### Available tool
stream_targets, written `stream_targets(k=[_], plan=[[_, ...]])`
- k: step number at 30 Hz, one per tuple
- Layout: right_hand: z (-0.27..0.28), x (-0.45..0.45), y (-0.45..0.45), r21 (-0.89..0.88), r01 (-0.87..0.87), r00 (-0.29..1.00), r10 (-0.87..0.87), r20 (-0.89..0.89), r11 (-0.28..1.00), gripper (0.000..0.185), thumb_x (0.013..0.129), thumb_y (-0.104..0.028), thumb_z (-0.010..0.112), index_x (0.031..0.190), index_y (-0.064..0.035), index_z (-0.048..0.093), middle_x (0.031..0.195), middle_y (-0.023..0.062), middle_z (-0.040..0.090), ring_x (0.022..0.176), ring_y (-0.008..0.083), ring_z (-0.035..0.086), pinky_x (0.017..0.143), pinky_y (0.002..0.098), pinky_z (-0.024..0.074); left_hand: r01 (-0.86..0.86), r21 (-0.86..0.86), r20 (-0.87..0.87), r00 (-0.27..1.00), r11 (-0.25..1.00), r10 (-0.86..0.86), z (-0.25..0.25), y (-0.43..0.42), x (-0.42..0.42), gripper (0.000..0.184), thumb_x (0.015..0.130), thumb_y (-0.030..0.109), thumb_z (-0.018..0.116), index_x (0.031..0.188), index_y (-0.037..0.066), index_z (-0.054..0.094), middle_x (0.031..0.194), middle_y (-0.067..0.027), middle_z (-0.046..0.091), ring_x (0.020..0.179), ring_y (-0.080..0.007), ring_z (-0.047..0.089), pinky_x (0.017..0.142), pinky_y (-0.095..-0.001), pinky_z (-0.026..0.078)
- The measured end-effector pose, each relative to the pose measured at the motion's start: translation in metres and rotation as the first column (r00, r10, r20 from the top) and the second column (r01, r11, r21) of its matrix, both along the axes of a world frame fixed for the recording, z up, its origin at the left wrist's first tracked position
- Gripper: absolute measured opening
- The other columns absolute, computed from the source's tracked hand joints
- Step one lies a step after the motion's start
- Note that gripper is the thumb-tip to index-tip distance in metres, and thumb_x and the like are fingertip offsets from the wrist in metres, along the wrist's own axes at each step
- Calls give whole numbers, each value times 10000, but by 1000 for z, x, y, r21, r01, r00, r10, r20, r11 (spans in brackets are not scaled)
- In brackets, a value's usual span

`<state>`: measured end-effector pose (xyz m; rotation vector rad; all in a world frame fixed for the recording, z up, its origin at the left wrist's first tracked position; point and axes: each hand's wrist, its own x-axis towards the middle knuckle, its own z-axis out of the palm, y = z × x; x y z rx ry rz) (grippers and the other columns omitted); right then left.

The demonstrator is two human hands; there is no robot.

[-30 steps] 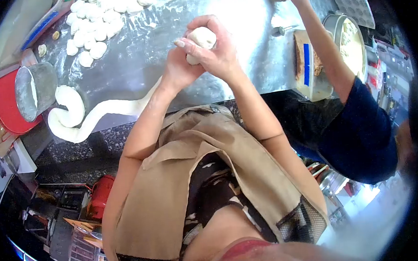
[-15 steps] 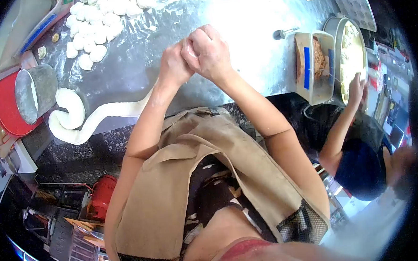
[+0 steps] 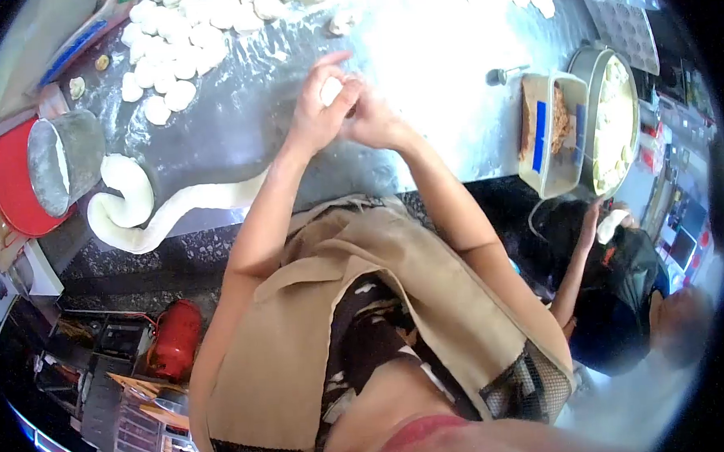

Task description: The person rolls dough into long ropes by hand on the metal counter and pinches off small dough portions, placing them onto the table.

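Observation:
My left hand [image 3: 313, 114] is closed around a piece of white dough [image 3: 331, 90] that shows between its thumb and fingers. Against it, on the right, is my right hand [image 3: 377, 123]; its fingertips are mostly hidden, so what they hold does not show. Both hands are above the floured metal table [image 3: 218, 139]. A long rope of dough [image 3: 213, 193] curls along the front edge and runs behind my left forearm. Many small dough lumps [image 3: 177, 60] lie in a pile at the back left, and one blurred lump [image 3: 341, 21] lies beyond my hands.
A metal canister [image 3: 76, 159] and a red container [image 3: 15, 174] stand at the left. At the right are a tub of brown filling [image 3: 555, 134], a round pan [image 3: 614, 123] and a small dark-ended tool [image 3: 501, 76]. A co-worker [image 3: 619, 294] handles something white there.
My hands have shifted from pressed-together fists to a looser hold, with dough now showing in the left. A lump has appeared beyond them. The co-worker's hands have moved back from the pan.

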<state>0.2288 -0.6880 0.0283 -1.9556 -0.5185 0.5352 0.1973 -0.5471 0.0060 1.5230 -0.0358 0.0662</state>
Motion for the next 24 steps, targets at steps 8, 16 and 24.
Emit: stream_targets(k=[8,16,24], plan=[[51,4,-21,-66,216,976,-217,0,974,338,713,-232,763,964,-41,642,809,129,659,727,235,649,694,336,523,44,513,-107,994,857,13,22,-18,-11,432,671,277,816,978,50,613,804,-183,679,765,-381,665,681,-441,541],[55,-9,-15,-165,208,944,-154,291,964,266,759,-214,728,962,-63,645,870,124,652,776,295,649,679,366,528,111,550,-138,990,828,-41,18,-16,-17,341,723,253,754,978,64,631,826,-174,683,793,-356,671,672,-422,536],[1,-7,-1,-43,301,768,-215,603,953,114,758,-156,653,765,-68,581,770,118,582,685,342,587,611,422,506,14,641,-17,1000,768,-5,5,-23,-21,244,691,194,732,900,91,659,805,-139,681,748,-347,658,614,-409,529]])
